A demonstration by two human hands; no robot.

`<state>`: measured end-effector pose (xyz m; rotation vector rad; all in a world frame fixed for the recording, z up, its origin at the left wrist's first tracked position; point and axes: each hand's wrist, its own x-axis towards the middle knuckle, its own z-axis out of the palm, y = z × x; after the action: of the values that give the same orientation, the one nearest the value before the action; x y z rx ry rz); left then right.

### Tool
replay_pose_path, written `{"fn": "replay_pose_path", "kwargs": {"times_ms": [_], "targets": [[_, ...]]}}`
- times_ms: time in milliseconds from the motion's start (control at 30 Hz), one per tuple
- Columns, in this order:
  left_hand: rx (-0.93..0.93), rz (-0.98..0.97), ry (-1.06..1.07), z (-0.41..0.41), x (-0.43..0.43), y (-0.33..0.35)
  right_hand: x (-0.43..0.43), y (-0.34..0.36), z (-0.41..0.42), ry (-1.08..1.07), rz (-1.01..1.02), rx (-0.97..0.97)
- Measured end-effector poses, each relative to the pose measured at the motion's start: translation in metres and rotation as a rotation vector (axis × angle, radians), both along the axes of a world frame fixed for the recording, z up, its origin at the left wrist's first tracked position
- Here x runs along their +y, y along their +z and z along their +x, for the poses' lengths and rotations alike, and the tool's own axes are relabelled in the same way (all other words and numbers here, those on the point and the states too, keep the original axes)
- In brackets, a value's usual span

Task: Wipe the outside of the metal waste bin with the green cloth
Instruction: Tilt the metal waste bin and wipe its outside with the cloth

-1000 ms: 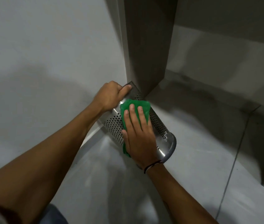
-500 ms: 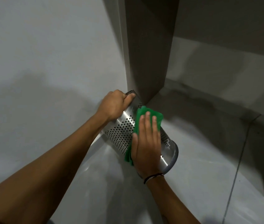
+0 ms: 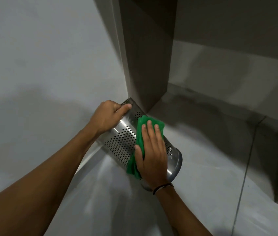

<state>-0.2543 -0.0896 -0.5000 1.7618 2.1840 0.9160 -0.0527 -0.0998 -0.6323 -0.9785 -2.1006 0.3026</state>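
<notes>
Currently left hand [image 3: 107, 116] grips tilted bin [image 3: 119, 143] rim mid-frame; right hand [image 3: 151, 154] flat, fingers spread, pressing green cloth [image 3: 140, 128] on its side.

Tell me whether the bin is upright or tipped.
Tipped. The bin leans, left hand gripping its rim, base swung toward the camera; right hand presses the cloth on its side.

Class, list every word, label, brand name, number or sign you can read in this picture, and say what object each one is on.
None: no readable text appears anywhere.
Metal waste bin: only rows of punched holes, no label or brand.
Green cloth: plain, no tag showing.
Wall and floor: bare, no signs.
Wrist band on the right hand: no lettering visible.
</notes>
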Motion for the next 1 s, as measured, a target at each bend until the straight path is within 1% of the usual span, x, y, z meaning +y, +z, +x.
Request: {"fn": "replay_pose_path", "kwargs": {"times_ms": [67,100,167,200,267,367,500,567,667,733,833,900,933,967,1000], "targets": [[-0.02,0.022,-0.051,-0.005,-0.01,0.0,0.006,0.004,0.0,-0.023,-0.067,0.049],[0.002,0.027,-0.089,-0.008,-0.017,-0.001,0.012,0.007,0.003,-0.017,-0.117,0.078],[0.117,0.029,-0.143,-0.013,-0.035,-0.006,0.031,0.015,0.009,0.018,-0.238,0.117],[0.184,0.036,-0.14,-0.011,-0.045,-0.012,0.04,0.016,0.014,0.056,-0.284,0.111],[0.316,0.057,-0.103,-0.003,-0.058,-0.022,0.054,0.02,0.022,0.123,-0.302,0.1],[0.35,0.107,-0.004,0.011,-0.062,-0.033,0.064,0.02,0.027,0.163,-0.327,0.107],[0.405,0.144,0.023,0.025,-0.054,-0.031,0.073,0.02,0.028,0.142,-0.368,0.157],[0.44,0.174,0.018,0.026,-0.051,-0.028,0.071,0.019,0.028,0.125,-0.343,0.138],[0.495,0.197,0.0,0.023,-0.049,-0.03,0.059,0.016,0.026,0.085,-0.233,0.077],[0.458,0.206,0.027,0.019,-0.047,-0.031,0.044,0.011,0.018,0.089,-0.134,0.029],[0.387,0.222,0.057,0.018,-0.042,-0.032,0.018,-0.008,0.008,0.104,0.079,-0.082],[0.341,0.251,0.054,0.02,-0.038,-0.031,0.016,-0.016,0.01,0.104,0.171,-0.129],[0.328,0.26,0.06,0.021,-0.037,-0.031,0.021,-0.015,0.011,0.096,0.16,-0.116],[0.323,0.267,0.072,0.023,-0.034,-0.03,0.029,-0.011,0.012,0.074,0.093,-0.072],[0.331,0.272,0.085,0.025,-0.031,-0.03,0.036,-0.006,0.011,0.032,-0.018,0.004]]}}
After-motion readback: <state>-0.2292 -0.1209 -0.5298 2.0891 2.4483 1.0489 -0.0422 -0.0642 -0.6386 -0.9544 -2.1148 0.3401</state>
